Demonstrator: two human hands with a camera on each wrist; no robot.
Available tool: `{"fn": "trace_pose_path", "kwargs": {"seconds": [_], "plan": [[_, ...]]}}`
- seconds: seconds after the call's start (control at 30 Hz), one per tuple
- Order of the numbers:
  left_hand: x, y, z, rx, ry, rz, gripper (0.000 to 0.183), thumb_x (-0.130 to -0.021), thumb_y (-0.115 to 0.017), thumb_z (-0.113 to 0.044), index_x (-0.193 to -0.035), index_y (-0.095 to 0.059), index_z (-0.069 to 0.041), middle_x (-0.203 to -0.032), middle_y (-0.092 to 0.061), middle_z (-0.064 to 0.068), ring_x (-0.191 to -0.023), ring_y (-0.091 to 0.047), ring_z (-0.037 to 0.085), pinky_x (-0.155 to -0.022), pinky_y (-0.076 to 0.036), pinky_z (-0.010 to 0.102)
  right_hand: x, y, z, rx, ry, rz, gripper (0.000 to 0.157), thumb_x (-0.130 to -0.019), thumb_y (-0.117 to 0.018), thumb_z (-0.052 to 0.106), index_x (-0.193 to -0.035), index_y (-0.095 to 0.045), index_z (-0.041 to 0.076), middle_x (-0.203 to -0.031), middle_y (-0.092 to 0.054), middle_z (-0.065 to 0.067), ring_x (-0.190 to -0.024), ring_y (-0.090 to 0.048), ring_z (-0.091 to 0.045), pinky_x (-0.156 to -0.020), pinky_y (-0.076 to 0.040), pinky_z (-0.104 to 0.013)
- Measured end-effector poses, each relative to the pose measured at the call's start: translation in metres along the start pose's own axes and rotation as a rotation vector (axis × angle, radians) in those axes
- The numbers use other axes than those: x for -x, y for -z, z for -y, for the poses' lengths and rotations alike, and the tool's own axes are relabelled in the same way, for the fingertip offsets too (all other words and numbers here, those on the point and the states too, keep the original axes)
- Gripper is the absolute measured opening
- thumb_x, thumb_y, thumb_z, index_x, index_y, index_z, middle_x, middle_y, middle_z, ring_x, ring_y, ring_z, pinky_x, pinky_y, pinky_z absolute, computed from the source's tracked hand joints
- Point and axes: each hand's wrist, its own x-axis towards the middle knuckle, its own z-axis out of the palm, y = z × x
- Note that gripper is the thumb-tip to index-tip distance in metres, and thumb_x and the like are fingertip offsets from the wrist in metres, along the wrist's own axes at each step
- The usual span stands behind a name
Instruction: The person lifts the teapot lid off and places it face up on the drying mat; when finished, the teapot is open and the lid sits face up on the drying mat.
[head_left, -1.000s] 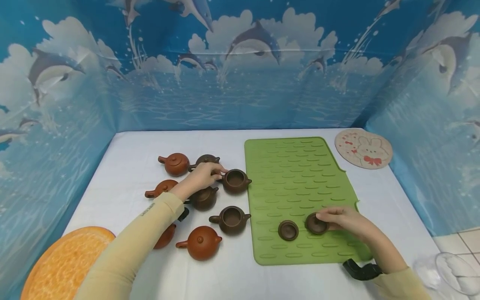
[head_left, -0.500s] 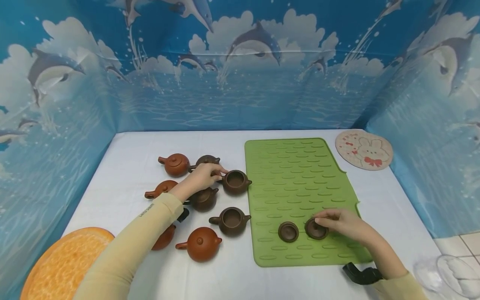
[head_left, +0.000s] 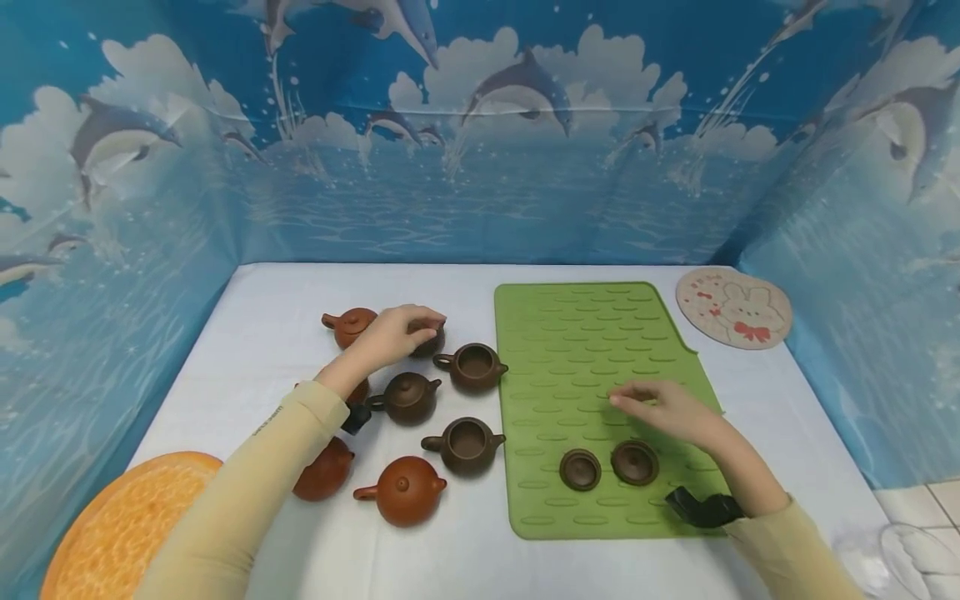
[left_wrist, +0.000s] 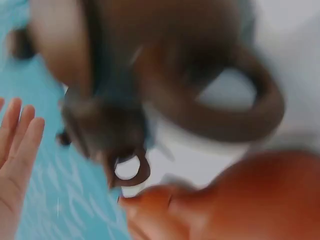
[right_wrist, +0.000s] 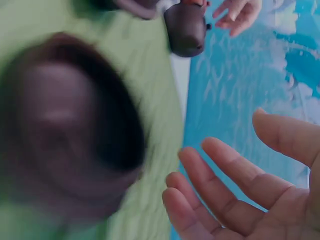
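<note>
1. Dolphin-printed cloth (head_left: 360,200) hangs behind the white surface (head_left: 277,300), past the far edge of the green mat (head_left: 577,333).
2. On the near part of the mat lie two dark lids, one (head_left: 581,470) just beside the other (head_left: 635,462). They probably sit there to stay apart from the pots, and the ribbed mat may stop them sliding.
3. Two lidless pots, the far one (head_left: 476,367) and the near one (head_left: 467,444), stand left of the mat, spouts reaching its edge. Their handles point away from it, perhaps to suit the left hand (head_left: 393,333). By colour, the lids look like theirs.
4. Farther left of the mat are a lidded dark pot (head_left: 409,398) and several red pots, such as the nearest (head_left: 408,492).
5. That left hand reaches over another dark pot (head_left: 429,343), left of the mat; its grip is slack, fingers straight and clasping nothing.
6. Above the mat, beyond the lids, the right hand (head_left: 667,408) hovers, fingers loosely bent, thumb apart, grip bare.
</note>
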Motion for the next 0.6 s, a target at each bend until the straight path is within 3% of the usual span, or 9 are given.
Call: {"fn": "trace_pose_path", "kwargs": {"seconds": [0.13,0.27,0.43,0.6], "plan": [[0.002,0.023,0.007,0.026,0.057,-0.084,0.034,-0.101,-0.057,-0.018,-0.134,-0.061,-0.014,-0.131,-0.064,0.010,-0.125,-0.057,0.030,-0.099,-0.050,0.048,-0.033,0.004,0.027,-0.010,0.071,-0.006,0.045,-0.102,-0.053,0.038,-0.132,-0.061,0.005,-0.128,-0.064,-0.019,-0.120,-0.057,-0.041,-0.094,-0.051,-0.054],[0.005,0.036,0.020,0.032,0.116,-0.148,0.034,-0.101,-0.057,-0.017,-0.135,-0.061,-0.013,-0.132,-0.064,0.013,-0.125,-0.057,0.031,-0.102,-0.048,0.050,-0.072,0.001,0.059,-0.056,0.120,-0.022,0.044,-0.102,-0.054,0.037,-0.134,-0.061,0.008,-0.132,-0.063,-0.016,-0.125,-0.055,-0.038,-0.100,-0.047,-0.055],[0.010,0.042,0.036,0.095,0.193,-0.173,0.034,-0.101,-0.056,-0.018,-0.135,-0.060,-0.011,-0.133,-0.063,0.013,-0.127,-0.056,0.031,-0.107,-0.045,0.049,-0.120,-0.012,0.101,-0.127,0.184,-0.039,0.035,-0.100,-0.058,0.030,-0.129,-0.065,0.011,-0.128,-0.066,-0.010,-0.122,-0.058,-0.030,-0.100,-0.049,-0.049],[0.011,0.041,0.048,0.101,0.221,-0.173,0.034,-0.101,-0.056,-0.015,-0.135,-0.060,-0.009,-0.133,-0.063,0.015,-0.126,-0.057,0.032,-0.108,-0.043,0.049,-0.165,-0.030,0.129,-0.175,0.211,-0.019,0.029,-0.098,-0.061,0.025,-0.122,-0.069,0.011,-0.123,-0.069,-0.008,-0.119,-0.061,-0.026,-0.101,-0.049,-0.043]]}}
